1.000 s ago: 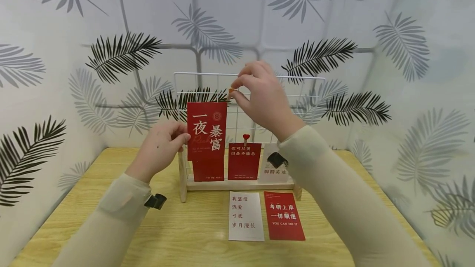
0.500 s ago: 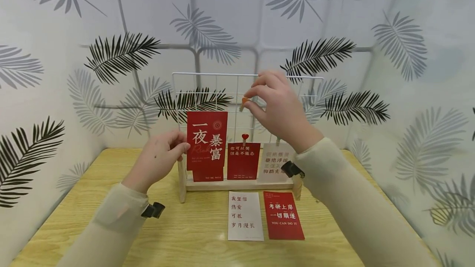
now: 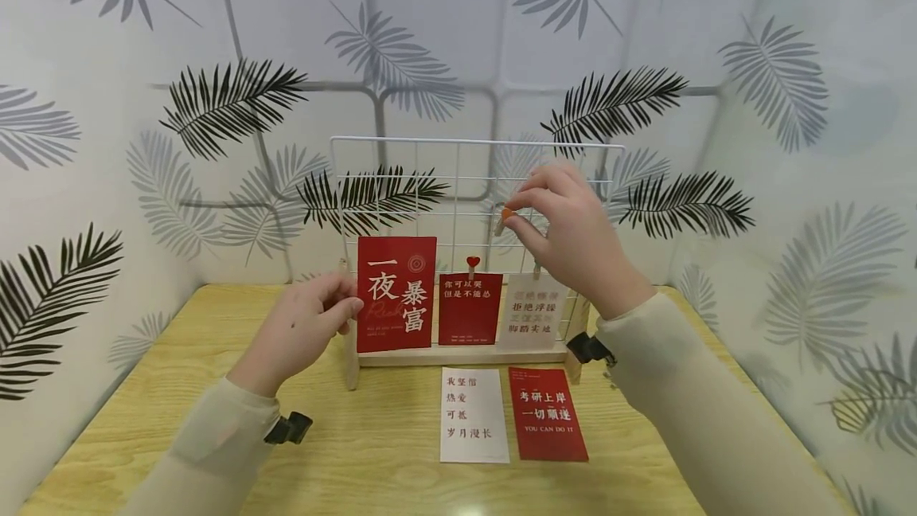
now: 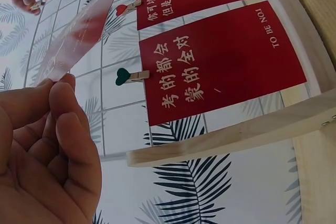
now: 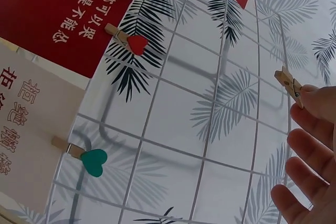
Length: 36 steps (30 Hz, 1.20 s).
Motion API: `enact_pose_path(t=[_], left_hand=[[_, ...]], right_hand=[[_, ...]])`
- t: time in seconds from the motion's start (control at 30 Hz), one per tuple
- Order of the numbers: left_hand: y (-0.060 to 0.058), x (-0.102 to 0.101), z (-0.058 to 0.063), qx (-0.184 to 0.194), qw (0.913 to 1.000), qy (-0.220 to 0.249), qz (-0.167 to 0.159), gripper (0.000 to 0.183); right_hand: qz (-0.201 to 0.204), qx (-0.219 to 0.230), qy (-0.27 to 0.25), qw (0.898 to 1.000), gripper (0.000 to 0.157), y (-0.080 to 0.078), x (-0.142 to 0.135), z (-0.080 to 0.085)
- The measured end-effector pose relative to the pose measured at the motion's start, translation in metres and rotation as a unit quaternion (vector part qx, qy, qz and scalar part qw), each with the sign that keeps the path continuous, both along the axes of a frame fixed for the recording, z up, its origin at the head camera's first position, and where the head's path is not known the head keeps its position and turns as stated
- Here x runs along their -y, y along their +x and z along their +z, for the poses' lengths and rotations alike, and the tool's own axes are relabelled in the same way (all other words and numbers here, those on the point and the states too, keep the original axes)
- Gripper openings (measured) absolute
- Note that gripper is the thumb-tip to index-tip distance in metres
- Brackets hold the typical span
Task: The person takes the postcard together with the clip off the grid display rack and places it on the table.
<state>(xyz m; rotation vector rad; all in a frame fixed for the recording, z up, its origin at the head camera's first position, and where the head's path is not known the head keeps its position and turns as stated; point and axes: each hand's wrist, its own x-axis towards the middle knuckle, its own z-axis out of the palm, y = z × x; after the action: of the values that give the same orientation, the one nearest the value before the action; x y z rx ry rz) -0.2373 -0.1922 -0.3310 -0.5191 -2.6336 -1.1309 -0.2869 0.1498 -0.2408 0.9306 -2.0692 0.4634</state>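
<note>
My left hand [image 3: 304, 325] pinches a red card [image 3: 396, 293] with white lettering by its left edge. The card stands upright in front of the white wire grid rack [image 3: 458, 142]. Behind it hangs another red card [image 4: 220, 66], which the left wrist view shows clipped to the grid by a clothespin with a green heart [image 4: 123, 76]. Up and to the right, my right hand [image 3: 573, 237] pinches a small wooden clothespin [image 5: 289, 85] with an orange piece on it, held in front of the grid and apart from the cards.
A red card [image 3: 470, 313] and a white card [image 3: 532, 317] hang on the grid from heart clothespins. On the wooden table [image 3: 358, 452] lie a white card [image 3: 473, 416] and a red card [image 3: 548, 416]. The rack has a wooden base [image 3: 473, 356].
The left hand has lowered its red card, which now covers the hanging card behind it in the head view. The right hand has moved right and down with the clothespin.
</note>
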Motion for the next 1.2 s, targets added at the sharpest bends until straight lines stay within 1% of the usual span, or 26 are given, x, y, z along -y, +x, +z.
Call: enact_pose_path(t=[0.1, 0.3, 0.47, 0.63, 0.83, 1.0, 1.2], left_hand=[[0.001, 0.002, -0.004, 0.007, 1.0000, 0.003, -0.001, 0.007], [0.004, 0.003, -0.013, 0.016, 0.9998, 0.010, -0.009, 0.008], [0.006, 0.001, -0.020, 0.027, 0.9991, 0.021, -0.023, 0.007], [0.007, -0.001, -0.029, 0.049, 0.9977, 0.031, -0.033, 0.007], [0.010, -0.003, -0.041, 0.080, 0.9955, 0.041, -0.031, 0.006], [0.011, -0.001, -0.050, 0.098, 0.9931, 0.054, -0.037, 0.008], [0.010, 0.003, -0.062, 0.116, 0.9907, 0.059, -0.039, 0.008]], right_hand=[[-0.004, 0.002, -0.002, 1.000, 0.012, 0.000, -0.007, -0.005], [-0.033, 0.017, -0.008, 0.999, 0.013, 0.002, -0.023, -0.017], [-0.051, 0.028, -0.025, 0.998, 0.014, 0.002, -0.037, -0.030], [-0.067, 0.037, -0.045, 0.996, 0.012, 0.002, -0.051, -0.043], [-0.085, 0.067, -0.068, 0.992, 0.011, 0.004, -0.067, -0.061], [-0.091, 0.088, -0.086, 0.988, 0.012, 0.004, -0.079, -0.080], [-0.109, 0.124, -0.109, 0.980, 0.011, 0.008, -0.095, -0.104]])
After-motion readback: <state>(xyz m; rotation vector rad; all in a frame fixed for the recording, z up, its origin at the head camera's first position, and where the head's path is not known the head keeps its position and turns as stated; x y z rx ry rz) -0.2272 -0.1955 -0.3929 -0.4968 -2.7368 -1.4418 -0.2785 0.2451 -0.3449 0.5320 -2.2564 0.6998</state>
